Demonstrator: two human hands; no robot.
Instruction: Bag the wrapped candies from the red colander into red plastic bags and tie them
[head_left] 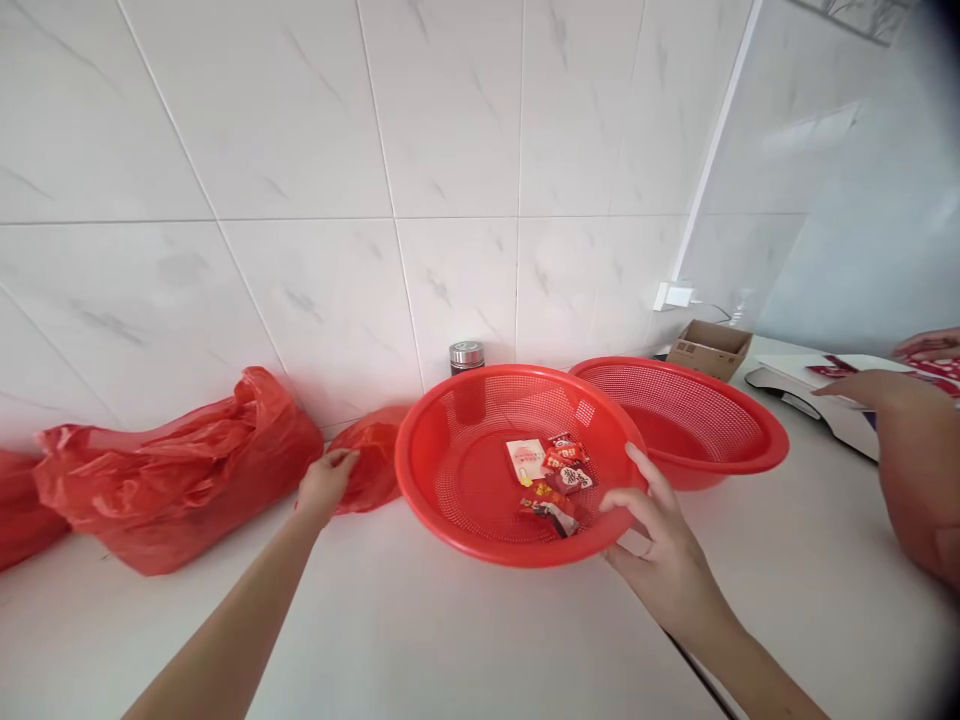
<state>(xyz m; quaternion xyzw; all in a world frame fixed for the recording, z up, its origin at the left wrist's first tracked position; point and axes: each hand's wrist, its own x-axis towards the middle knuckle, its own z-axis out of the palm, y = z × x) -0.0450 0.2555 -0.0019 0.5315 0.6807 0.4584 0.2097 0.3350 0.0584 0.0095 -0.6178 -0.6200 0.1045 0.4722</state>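
white counter [465,640] runs under both my forearms; my right hand [660,545] sits at the near right rim of the red mesh basket [457,470], fingers spread and curled over the edge, gripping it lightly; my left hand [324,483] reaches to the small red plastic bag [373,460] just left of the basket, fingertips pinching its crumpled film, though how firmly i cannot tell; inside the basket lie a few sweet packets [553,478], loose near the middle; a second red basket [697,415] touches it behind on the right; a big red bag [180,470] slumps well to the left; another person's hand [874,385] works by a scale at the far right; risk as i judge it: the one-handed hold could tip the basket and spill the packets; the thin film could slip or tear.
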